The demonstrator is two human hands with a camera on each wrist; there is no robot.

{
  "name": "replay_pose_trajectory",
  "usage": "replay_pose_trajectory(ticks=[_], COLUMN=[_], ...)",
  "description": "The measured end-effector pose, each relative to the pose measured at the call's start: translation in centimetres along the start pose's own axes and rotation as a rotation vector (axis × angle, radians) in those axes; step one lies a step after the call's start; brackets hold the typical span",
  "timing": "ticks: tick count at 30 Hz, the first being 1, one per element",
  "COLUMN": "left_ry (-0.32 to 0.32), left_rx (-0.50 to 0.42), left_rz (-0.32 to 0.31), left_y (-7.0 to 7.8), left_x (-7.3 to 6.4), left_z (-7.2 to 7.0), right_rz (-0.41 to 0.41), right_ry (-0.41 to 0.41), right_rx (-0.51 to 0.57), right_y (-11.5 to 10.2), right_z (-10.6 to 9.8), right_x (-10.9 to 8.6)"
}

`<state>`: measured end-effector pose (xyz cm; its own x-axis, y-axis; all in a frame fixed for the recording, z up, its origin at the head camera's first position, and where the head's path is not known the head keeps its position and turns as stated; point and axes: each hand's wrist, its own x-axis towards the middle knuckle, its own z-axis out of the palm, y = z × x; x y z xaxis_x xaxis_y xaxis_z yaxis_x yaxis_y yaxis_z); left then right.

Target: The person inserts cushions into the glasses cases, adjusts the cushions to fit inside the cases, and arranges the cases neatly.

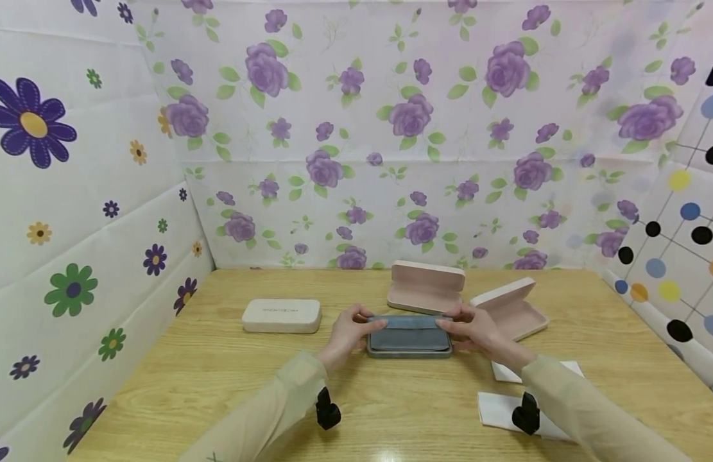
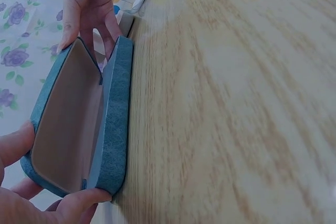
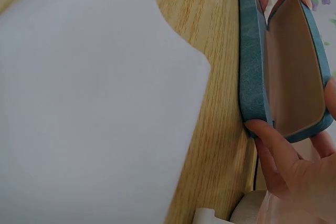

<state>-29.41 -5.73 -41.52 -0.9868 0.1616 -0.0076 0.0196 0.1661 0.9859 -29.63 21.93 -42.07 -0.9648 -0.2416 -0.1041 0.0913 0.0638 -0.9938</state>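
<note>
A blue eyeglass case (image 1: 409, 340) sits at the middle of the wooden table, its lid partly raised. Its brownish-pink lining (image 2: 68, 114) shows through the gap in the left wrist view, with nothing lying inside. My left hand (image 1: 352, 333) grips one end, with fingers at both the lid and the base. At the opposite end my right hand (image 1: 476, 330) does likewise, thumb on the lid's top in the head view. From the right wrist, that hand (image 3: 307, 174) has one finger along the base's corner.
Behind the blue case stands an open pink case (image 1: 427, 287); another open pink case (image 1: 509, 312) lies angled at right. A closed cream case (image 1: 282, 316) is at left. White folded sheets (image 1: 497, 409) lie under and beside the right forearm. Patterned cloth walls (image 1: 333, 160) border the table.
</note>
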Motion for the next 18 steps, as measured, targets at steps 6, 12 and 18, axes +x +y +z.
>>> replay_pose_trajectory(ticks=[6, 12, 18], left_ry=[0.015, 0.028, 0.031], left_rx=[-0.016, 0.001, -0.007], left_rz=[-0.001, 0.000, -0.002], left_y=[-0.25, -0.34, -0.32], left_x=[-0.04, -0.09, -0.07], left_z=[0.09, 0.14, 0.08], right_rz=[-0.002, 0.000, -0.009], right_ry=[-0.001, 0.010, 0.027], right_rx=[0.008, -0.008, -0.012], right_y=[0.14, 0.23, 0.35], right_z=[0.00, 0.02, 0.05], right_x=[-0.02, -0.20, -0.23])
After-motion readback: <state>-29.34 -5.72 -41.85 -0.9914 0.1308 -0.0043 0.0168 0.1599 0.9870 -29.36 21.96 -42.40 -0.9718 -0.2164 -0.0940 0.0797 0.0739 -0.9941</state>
